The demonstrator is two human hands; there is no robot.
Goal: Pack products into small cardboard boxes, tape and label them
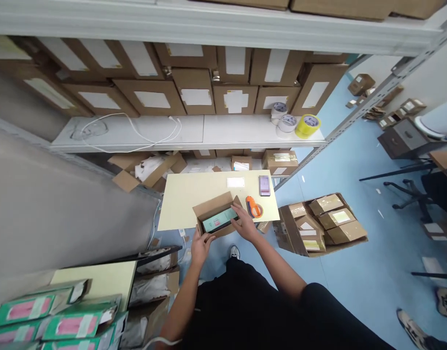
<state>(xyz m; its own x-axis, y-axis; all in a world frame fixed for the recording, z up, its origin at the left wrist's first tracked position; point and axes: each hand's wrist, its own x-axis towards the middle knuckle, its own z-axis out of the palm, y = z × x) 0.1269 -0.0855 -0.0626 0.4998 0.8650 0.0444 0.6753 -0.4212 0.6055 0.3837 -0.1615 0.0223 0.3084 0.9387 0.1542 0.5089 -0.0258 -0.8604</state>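
Note:
An open cardboard box (pixel 208 206) with its flaps up rests at the near edge of a pale yellow table (pixel 183 194). Inside it lies a flat mint-green box (pixel 216 220) with small pink print. My left hand (pixel 201 247) grips the near left corner of the cardboard box, thumb along its front wall. My right hand (pixel 244 223) has its fingers bent over the right end of the green box, by the cardboard box's right side. An orange tape dispenser (pixel 251 206), a white label (pixel 235 182) and a phone (pixel 264 185) lie on the table.
Ahead, a metal shelf (pixel 153 133) carries many cartons, a white cable and tape rolls (pixel 308 126). A large carton (pixel 291 233) of packed boxes stands on the floor at right. Green-and-pink packages (pixel 73 324) are stacked lower left. Another person's shoes (pixel 411 326) show lower right.

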